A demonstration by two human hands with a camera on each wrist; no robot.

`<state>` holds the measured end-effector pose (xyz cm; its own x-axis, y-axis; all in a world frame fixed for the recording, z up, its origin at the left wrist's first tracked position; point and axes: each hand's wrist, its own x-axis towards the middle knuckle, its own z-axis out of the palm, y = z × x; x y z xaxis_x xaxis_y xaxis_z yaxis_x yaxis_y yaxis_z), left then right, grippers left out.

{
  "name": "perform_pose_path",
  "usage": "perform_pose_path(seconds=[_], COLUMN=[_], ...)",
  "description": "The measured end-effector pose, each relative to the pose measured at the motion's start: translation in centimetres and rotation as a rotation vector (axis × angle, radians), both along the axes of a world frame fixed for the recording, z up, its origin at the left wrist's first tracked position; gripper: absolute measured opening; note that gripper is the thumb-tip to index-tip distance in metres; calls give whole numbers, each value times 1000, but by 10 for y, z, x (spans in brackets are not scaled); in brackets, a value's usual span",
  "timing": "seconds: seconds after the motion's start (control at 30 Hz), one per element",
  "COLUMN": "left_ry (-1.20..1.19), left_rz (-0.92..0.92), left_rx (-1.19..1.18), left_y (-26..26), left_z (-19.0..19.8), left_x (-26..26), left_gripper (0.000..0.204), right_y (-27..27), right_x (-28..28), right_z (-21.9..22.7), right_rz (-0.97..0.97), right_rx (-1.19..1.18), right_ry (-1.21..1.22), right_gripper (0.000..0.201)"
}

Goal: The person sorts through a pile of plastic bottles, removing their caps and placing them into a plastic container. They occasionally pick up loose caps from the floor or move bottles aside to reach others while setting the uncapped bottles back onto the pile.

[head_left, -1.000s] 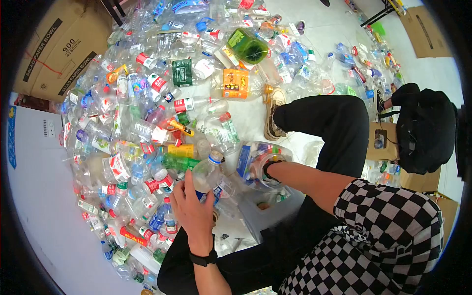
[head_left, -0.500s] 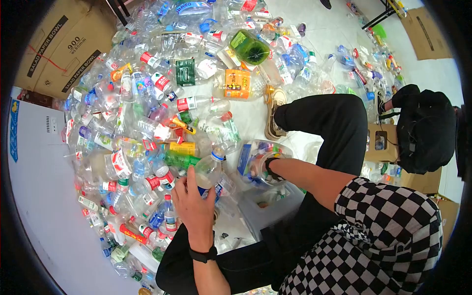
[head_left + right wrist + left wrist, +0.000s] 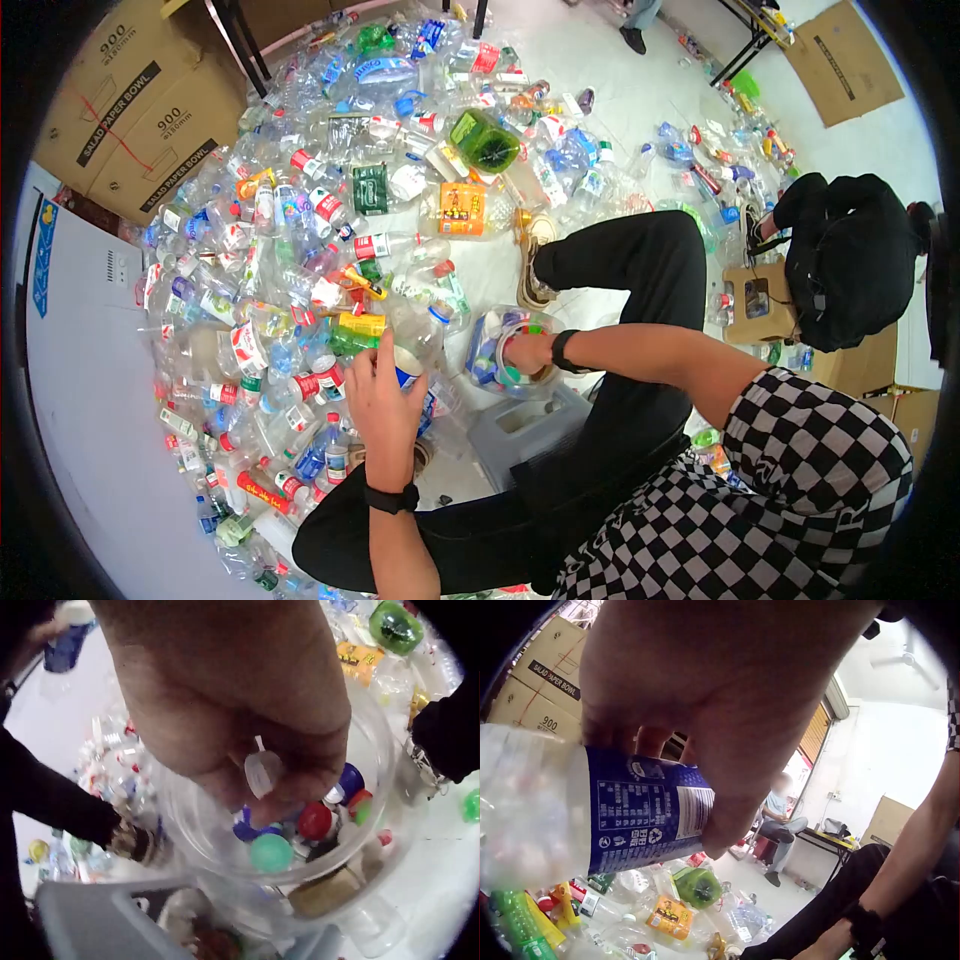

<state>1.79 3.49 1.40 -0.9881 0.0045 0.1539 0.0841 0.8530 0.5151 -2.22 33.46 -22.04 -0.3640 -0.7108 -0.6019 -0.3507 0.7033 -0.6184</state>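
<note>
My left hand (image 3: 385, 395) grips a clear bottle (image 3: 425, 335) with a blue ring at its neck; the thumb and fingers (image 3: 652, 739) lie round its blue label (image 3: 649, 810). My right hand (image 3: 528, 352) is at the mouth of a clear plastic jar (image 3: 475, 350). In the right wrist view, the curled fingers of the right hand (image 3: 232, 697) hold a small translucent piece (image 3: 262, 774) over the jar. Below them in the jar lie a red cap (image 3: 315, 821), a green cap (image 3: 271, 853) and several other caps.
A large heap of plastic bottles (image 3: 325, 205) spreads left and ahead. A grey container (image 3: 530, 430) stands beside the jar, near the legs. Cardboard boxes (image 3: 145, 110) stand at the back left, a black backpack (image 3: 850, 265) at the right. A seated person (image 3: 778, 817) is in the background.
The head view has shifted, showing more of the far floor. My right hand shows more plainly at the jar's mouth, its wristband now clear of the rim. The left hand still grips the bottle.
</note>
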Motion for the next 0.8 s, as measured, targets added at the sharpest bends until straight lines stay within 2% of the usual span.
perform_pose_path(seconds=[0.03, 0.07, 0.1, 0.17, 0.2, 0.27, 0.3, 0.37, 0.4, 0.47, 0.6, 0.8], left_ry=[14, 37, 59, 82, 98, 108, 111, 140, 166, 194, 226, 273], left_rz=[9, -7, -22, -21, -29, -20, -16, -23, -34, -41, -64, -91], left_rx=[4, 16, 28, 52, 70, 88, 98, 124, 135, 146, 148, 161], left_y=[0, 0, 1, 1, 1, 2, 2, 3, 4, 5, 7, 7], left_z=[-1, -2, -3, 0, 2, 10, 13, 15, 18, 23, 32, 37], left_x=[2, 4, 6, 10, 11, 14, 15, 17, 17, 19, 26, 30], left_gripper=[71, 74, 77, 76, 76, 75, 74, 73, 73, 73, 74, 74], right_y=[3, -20, -19, -12, -17, -32, -35, -40, -42, -46, -54, -58], right_x=[-1, -12, -18, -27, -37, -41, -45, -48, -46, -43, -31, -25], right_z=[2, 92, 121, 160, 188, 270, 289, 314, 321, 331, 343, 350], right_rz=[-10, -26, -19, -97, -338, -618, -615, -536, -533, -388, -356, -235], right_rx=[-7, 290, 297, -84, -67, -170, -164, -372, -370, -538, -603, -598], right_ry=[2, -134, -123, -198, -490, -434, -426, 15, 20, 283, 290, 440], right_gripper=[34, 38, 38, 45, 49, 47, 47, 43, 43, 45, 41, 40])
